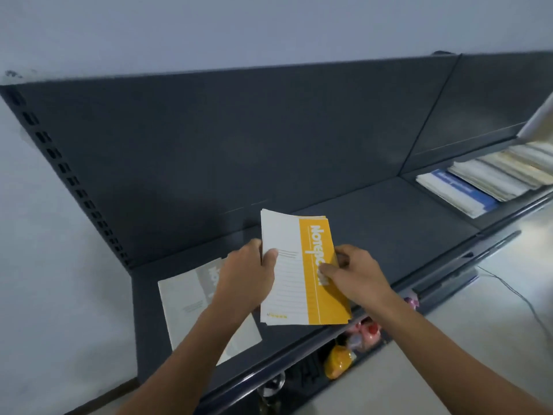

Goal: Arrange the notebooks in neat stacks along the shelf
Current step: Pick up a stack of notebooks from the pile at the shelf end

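I hold a thin bundle of white-and-yellow notebooks (294, 283) just above the dark grey shelf (389, 217). My left hand (248, 274) grips the bundle's left edge, thumb on the white cover. On the right edge my right hand (356, 272) pinches the yellow band, fingers over the printed title. A grey-and-white notebook (185, 307) lies flat on the shelf at the left, partly hidden under my left forearm.
Further right on the shelf lies a row of overlapping white, blue and cream notebooks (484, 181). A tall dark back panel (239, 139) rises behind. Below the shelf's front lip are colourful packaged items (353, 342). A cable (514, 295) runs over the pale floor.
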Demonstrator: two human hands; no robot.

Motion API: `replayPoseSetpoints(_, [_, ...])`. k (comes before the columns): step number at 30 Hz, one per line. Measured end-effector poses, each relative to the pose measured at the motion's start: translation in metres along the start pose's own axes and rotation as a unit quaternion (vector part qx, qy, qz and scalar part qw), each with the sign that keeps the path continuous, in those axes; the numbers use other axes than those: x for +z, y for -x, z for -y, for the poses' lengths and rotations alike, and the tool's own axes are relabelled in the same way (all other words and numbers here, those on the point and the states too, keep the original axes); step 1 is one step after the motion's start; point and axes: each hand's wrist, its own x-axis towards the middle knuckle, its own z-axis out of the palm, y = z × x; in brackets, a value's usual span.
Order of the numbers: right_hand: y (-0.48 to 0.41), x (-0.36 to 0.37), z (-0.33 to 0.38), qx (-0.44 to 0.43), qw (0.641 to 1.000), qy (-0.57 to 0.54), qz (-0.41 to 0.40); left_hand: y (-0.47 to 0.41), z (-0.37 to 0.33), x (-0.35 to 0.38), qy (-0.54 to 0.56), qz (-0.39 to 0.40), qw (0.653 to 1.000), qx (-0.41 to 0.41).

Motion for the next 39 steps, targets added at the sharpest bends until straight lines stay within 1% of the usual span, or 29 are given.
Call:
replayPoseSetpoints(5, [-0.007,-0.066,-0.036,0.014,0.995,0.069,-0.065,-0.011,-0.068,0.041,0.020,0.038,0.997,0.066])
replayPoseSetpoints(8, [-0.015,-0.109,-0.062,0.028,0.992,0.086,-0.090,-0.018,-0.114,0.071,0.019,0.058,0.995,0.084])
replayPoseSetpoints(12, [-0.031,-0.169,-0.104,0.037,0.989,0.098,-0.104,-0.027,-0.180,0.117,-0.011,0.068,0.993,0.101])
replayPoseSetpoints(18, [-0.051,-0.259,-0.173,0.049,0.986,0.094,-0.130,-0.037,-0.276,0.189,-0.039,0.079,0.990,0.108])
replayPoseSetpoints(24, [-0.060,-0.332,-0.229,0.079,0.979,0.096,-0.164,-0.039,-0.359,0.248,-0.044,0.078,0.989,0.121])
replayPoseSetpoints(31, [-0.074,-0.401,-0.273,0.131,0.967,0.081,-0.202,-0.054,-0.435,0.304,-0.042,0.081,0.982,0.164])
replayPoseSetpoints(39, [-0.116,-0.479,-0.322,0.163,0.961,0.050,-0.217,-0.097,-0.518,0.375,-0.012,0.099,0.973,0.206])
